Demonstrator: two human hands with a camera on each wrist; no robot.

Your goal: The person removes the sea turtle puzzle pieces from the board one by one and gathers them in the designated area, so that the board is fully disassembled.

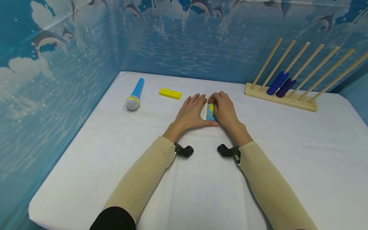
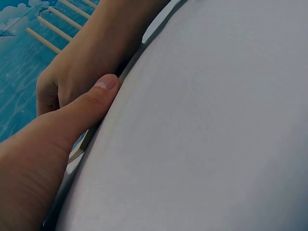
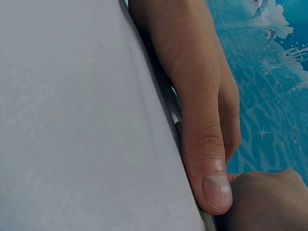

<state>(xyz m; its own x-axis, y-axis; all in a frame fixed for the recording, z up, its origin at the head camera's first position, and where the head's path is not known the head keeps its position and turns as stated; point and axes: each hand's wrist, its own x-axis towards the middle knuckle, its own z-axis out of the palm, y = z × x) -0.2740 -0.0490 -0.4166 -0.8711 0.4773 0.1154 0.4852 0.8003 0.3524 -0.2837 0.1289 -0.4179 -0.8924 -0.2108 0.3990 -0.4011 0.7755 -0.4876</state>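
Observation:
A small wooden picture board (image 1: 211,111) with a yellow figure on blue lies flat on the table between the hands. My left hand (image 1: 192,113) rests at its left side, fingers straight and spread towards the far end. The left thumb (image 2: 98,94) stretches along the near edge. Over the board's right part, my right hand (image 1: 225,110) has its fingers curled down and grips it there. The right hand (image 2: 82,72) also shows beyond the left thumb in the left wrist view. I cannot tell whether a loose piece sits under the right fingertips, which are hidden.
A yellow block (image 1: 170,93) lies beyond the left hand, and a blue toy microphone (image 1: 135,95) farther left. At the back right stands a wooden peg rack (image 1: 281,99) with blue and purple beads on two pegs. Dolphin-print cloth (image 1: 184,41) hangs behind the white table (image 1: 201,185).

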